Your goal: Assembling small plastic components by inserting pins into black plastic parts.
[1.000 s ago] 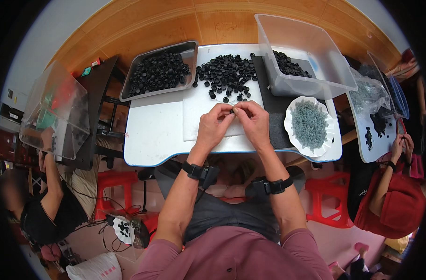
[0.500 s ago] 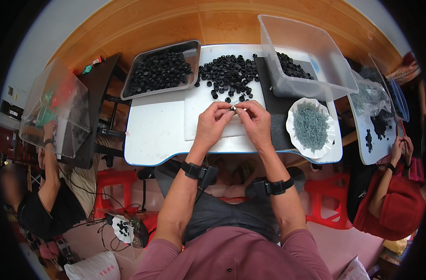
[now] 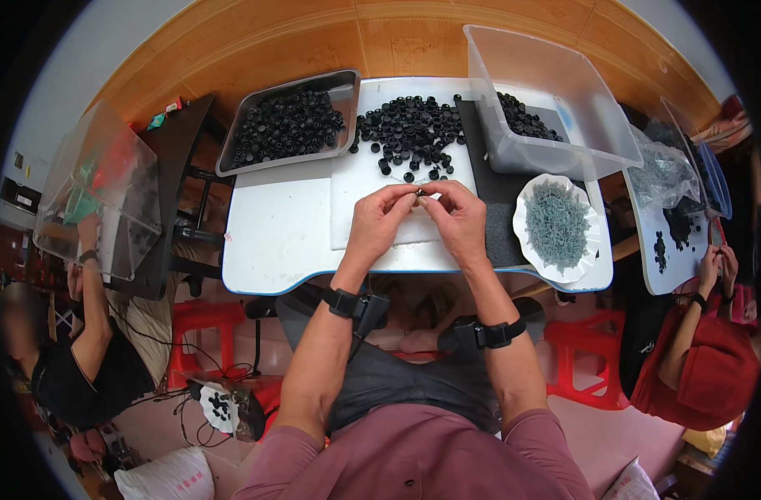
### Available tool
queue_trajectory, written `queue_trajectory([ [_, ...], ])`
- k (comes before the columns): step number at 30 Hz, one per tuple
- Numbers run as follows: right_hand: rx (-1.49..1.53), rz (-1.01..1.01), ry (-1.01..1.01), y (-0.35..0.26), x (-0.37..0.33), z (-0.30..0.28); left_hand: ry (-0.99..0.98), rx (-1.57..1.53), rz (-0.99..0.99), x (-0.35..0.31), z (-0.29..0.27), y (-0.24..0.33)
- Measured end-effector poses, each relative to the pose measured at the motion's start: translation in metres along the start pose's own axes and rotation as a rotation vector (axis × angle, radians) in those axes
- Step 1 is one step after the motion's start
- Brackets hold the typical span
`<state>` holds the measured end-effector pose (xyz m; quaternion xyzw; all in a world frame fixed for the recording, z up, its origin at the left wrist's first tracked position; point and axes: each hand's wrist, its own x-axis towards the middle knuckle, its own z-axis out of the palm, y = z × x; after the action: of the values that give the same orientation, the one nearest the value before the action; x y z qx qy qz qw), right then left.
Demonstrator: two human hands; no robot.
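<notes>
My left hand (image 3: 378, 217) and my right hand (image 3: 456, 217) meet over the near middle of the white table. Their thumbs and forefingers pinch one small black cap (image 3: 420, 192), partly covered by the fingertips. Just beyond the fingers, a loose heap of round black caps (image 3: 410, 125) spreads over a white board (image 3: 351, 196). To the right of my right hand, a white scalloped plate (image 3: 526, 243) holds a mound of thin grey-green pieces (image 3: 557, 221), too small to make out singly.
A metal tray (image 3: 350, 100) of black caps sits far left; a clear plastic bin (image 3: 555, 158) with more caps sits far right, by a dark mat (image 3: 501, 217). Co-workers sit at both sides, near red stools (image 3: 585, 367). A clear box (image 3: 135, 192) stands left.
The fingertips have shifted slightly around the small black cap, which now shows a little higher between them. The arms and surrounding things stay almost in place.
</notes>
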<state>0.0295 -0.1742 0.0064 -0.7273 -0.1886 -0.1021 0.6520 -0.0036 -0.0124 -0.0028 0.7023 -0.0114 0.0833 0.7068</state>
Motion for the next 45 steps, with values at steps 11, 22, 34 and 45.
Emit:
queue_trajectory([
  [11, 0.016, 0.047, 0.006, 0.004, 0.001, -0.002, 0.061, 0.147, 0.044, -0.003, 0.005, 0.002],
  [22, 0.109, 0.183, 0.089, 0.011, 0.003, 0.001, 0.318, 0.112, 0.159, -0.003, 0.007, 0.001],
  [34, 0.01, 0.134, 0.104, 0.005, 0.003, 0.002, 0.172, 0.847, 0.327, 0.004, -0.02, 0.01],
  [45, 0.021, 0.1, -0.004, 0.007, 0.001, 0.004, 0.248, 0.581, 0.213, -0.003, 0.01, 0.007],
])
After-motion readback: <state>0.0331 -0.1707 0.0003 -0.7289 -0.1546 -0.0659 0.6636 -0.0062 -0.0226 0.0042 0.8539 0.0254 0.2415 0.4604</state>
